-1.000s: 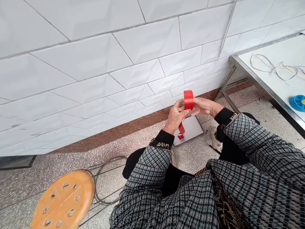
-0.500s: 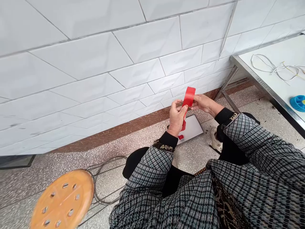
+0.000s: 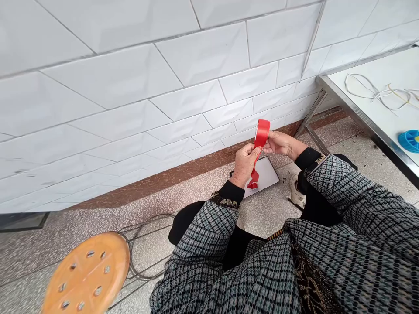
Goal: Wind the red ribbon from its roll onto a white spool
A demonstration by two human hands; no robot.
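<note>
The person wears a jacket (image 3: 258,281) woven in a small broken check of black and pale grey, flecked with muted teal and dusty pink. Each sleeve ends in a plain black cuff; the left cuff (image 3: 231,190) and the right cuff (image 3: 307,159) sit beside dark bands with gold ornament. A dark front panel (image 3: 310,274) carries gold, leaf-like tracery. Below are black trousers (image 3: 319,213) and a whitish shoe (image 3: 297,192).

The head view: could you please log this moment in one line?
left hand: gripping red roll | right hand: at roll's right side | loose strip: hanging below roll, white panel behind
</note>
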